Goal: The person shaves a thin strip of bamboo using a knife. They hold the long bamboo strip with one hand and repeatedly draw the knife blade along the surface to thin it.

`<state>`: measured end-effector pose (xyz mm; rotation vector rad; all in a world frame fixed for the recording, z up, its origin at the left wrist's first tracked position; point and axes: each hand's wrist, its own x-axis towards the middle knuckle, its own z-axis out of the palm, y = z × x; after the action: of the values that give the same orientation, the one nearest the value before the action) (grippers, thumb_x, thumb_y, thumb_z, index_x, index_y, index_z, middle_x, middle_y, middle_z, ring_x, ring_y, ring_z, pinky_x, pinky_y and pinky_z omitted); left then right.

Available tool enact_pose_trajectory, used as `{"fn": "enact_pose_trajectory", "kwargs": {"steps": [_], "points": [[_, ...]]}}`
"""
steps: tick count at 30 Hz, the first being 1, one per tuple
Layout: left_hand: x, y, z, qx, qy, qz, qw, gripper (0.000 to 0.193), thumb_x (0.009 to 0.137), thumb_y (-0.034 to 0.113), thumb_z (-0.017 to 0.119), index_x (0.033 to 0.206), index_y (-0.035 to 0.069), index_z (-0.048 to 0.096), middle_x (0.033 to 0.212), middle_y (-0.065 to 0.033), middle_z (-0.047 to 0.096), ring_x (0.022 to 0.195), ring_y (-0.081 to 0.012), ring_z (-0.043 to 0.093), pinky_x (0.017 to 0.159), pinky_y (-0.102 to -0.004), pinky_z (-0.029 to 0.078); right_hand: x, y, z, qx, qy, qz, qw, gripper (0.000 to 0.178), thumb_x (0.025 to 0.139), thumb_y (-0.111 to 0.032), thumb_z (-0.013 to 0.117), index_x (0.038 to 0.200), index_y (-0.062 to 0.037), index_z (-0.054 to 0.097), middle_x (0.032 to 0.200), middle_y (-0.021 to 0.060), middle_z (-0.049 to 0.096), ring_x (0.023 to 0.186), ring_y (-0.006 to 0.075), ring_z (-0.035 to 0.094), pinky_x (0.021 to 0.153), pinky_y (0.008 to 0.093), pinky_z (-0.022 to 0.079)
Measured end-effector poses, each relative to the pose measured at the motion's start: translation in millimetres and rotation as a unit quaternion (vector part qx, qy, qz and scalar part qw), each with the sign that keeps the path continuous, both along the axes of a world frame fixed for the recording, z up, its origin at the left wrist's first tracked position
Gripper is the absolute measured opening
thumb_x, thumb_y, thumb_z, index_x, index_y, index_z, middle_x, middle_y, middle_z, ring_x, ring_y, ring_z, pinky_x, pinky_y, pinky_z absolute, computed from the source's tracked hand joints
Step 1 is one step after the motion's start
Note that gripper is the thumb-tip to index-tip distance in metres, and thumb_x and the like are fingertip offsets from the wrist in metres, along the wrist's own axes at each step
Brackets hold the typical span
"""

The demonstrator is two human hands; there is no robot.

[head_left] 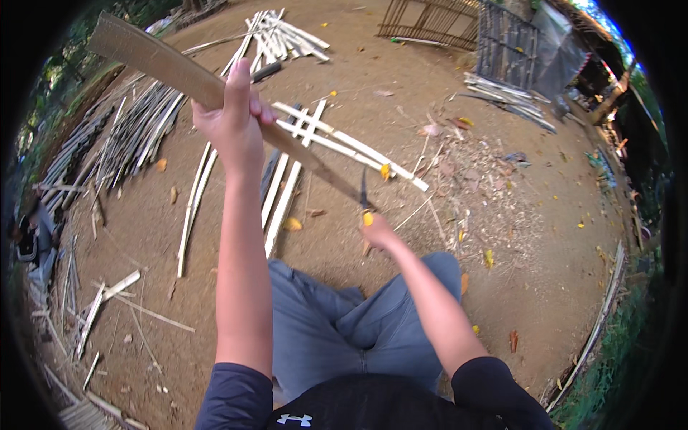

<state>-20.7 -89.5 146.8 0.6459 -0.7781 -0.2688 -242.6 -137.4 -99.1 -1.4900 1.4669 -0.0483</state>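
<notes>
A long, flat bamboo slat (161,61) slants across the view, from the upper left down toward the middle. My left hand (233,132) is closed round it partway along, thumb pointing up. At its narrow lower end, my right hand (378,232) grips a knife with a dark, thin blade (364,188) pointing up. Blade and slat meet or overlap there; I cannot tell how deep the contact is. A small yellow patch shows beside the right fingers, and the handle is mostly hidden. Both hands are in front of my bent knees in grey trousers (358,315).
Pale split strips (287,193) lie crossed on the dirt beyond my knees. Dark bamboo poles (143,129) are piled at left, more pale strips (283,36) at the back. Shavings (494,201) cover the ground at right. Woven panels (505,46) stand at the back right.
</notes>
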Motion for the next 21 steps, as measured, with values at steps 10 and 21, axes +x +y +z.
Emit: {"fn": "enact_pose_trajectory", "kwargs": {"steps": [10, 21], "points": [[21, 21, -19, -0.013, -0.015, 0.054, 0.998, 0.027, 0.092, 0.018, 0.069, 0.076, 0.009, 0.048, 0.054, 0.0002, 0.046, 0.043, -0.0117, 0.050, 0.042, -0.0294, 0.047, 15, 14, 7, -0.186, 0.044, 0.051, 0.980, 0.033, 0.090, -0.008, 0.056, 0.120, 0.0053, 0.056, 0.117, 0.0292, 0.065, 0.110, 0.0417, 0.064, 0.092, 0.0483, 0.051], [24, 42, -27, -0.014, -0.017, 0.042, 0.999, 0.035, 0.094, 0.017, 0.065, 0.067, 0.015, 0.043, 0.051, 0.0019, 0.040, 0.041, -0.0107, 0.047, 0.040, -0.0287, 0.044, 9, 21, 8, -0.184, 0.087, 0.071, 0.976, 0.031, 0.092, -0.004, 0.050, 0.122, 0.0044, 0.052, 0.113, 0.0306, 0.066, 0.111, 0.0435, 0.064, 0.094, 0.0480, 0.052]]}}
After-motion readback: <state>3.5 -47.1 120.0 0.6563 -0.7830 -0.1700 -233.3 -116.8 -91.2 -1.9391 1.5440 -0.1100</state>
